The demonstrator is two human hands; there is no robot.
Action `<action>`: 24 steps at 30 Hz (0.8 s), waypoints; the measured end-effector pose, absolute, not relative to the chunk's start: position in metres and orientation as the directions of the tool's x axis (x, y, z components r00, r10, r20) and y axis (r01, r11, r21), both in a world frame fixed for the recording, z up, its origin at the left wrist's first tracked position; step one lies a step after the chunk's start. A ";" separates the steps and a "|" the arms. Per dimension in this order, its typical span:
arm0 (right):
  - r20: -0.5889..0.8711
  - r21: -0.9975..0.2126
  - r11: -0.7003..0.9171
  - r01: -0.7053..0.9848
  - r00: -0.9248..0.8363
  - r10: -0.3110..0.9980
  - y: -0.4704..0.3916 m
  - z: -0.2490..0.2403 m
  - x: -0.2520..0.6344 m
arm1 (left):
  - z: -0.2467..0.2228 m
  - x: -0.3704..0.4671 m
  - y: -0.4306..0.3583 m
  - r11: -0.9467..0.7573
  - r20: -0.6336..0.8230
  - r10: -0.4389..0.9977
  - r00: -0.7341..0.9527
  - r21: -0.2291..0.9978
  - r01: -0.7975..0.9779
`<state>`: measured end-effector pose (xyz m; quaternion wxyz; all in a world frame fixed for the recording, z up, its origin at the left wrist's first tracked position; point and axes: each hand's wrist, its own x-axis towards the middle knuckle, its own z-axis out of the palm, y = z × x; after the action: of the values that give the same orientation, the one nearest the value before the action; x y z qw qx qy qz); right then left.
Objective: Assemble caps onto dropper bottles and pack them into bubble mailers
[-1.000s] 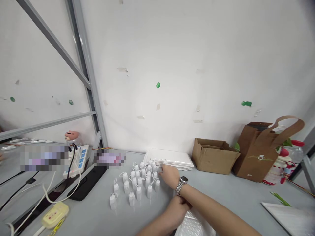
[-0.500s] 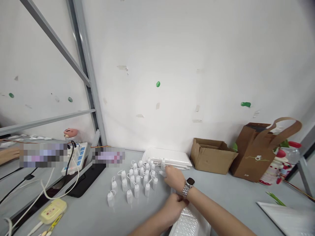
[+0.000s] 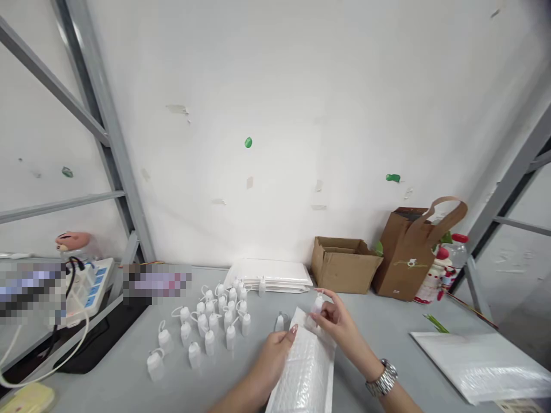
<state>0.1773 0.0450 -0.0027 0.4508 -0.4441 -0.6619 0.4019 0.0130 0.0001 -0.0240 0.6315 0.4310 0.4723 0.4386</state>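
My right hand (image 3: 338, 321), a metal-band watch on its wrist, pinches a small white squeeze bottle (image 3: 317, 304) at the upper edge of a white bubble mailer (image 3: 305, 370). The bottle's lower part is partly hidden by the fingers and the mailer's edge. With thumb and fingers my left hand (image 3: 273, 355) grips the left edge of that mailer. Just behind the left hand stands another small bottle (image 3: 279, 323). Several similar bottles with looped cap straps (image 3: 209, 338) stand in a group to the left.
A stack of white mailers (image 3: 269, 275) lies by the wall, a lone bottle (image 3: 262, 286) before it. Behind my right hand are an open cardboard box (image 3: 344, 272) and a brown paper bag (image 3: 398, 264). Another mailer (image 3: 495, 367) lies right. A power strip (image 3: 88, 292) and cables are left.
My right hand has come back from the bottles to the mailer's edge with a bottle in it. The hands, crossed before, are now apart. The view has shifted right.
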 end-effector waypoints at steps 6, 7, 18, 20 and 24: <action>0.217 -0.919 0.266 0.292 -0.190 0.957 0.029 -0.005 0.166 | -0.018 0.010 0.001 0.242 -0.212 0.963 0.168 0.952 -0.189; 0.201 -0.931 0.245 0.269 -0.182 0.963 0.028 -0.005 0.165 | -0.018 0.010 0.001 0.234 -0.205 0.965 0.162 0.955 -0.185; 0.020 -0.988 0.028 0.151 -0.051 0.998 0.023 -0.014 0.154 | -0.017 0.010 -0.002 0.227 -0.203 0.965 0.166 0.964 -0.141; 0.011 -0.990 0.019 0.139 -0.056 0.998 0.021 -0.015 0.153 | -0.018 0.009 -0.002 0.230 -0.208 0.965 0.161 0.963 -0.139; 0.045 -0.983 0.067 0.171 -0.128 0.991 0.017 -0.010 0.150 | -0.019 0.010 -0.001 0.217 -0.201 0.972 0.122 0.968 -0.130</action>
<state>0.1500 0.0169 -0.0102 0.4360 -0.4957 -0.5860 0.4698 0.0096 -0.0014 -0.0192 0.6108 0.4337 0.4850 0.4512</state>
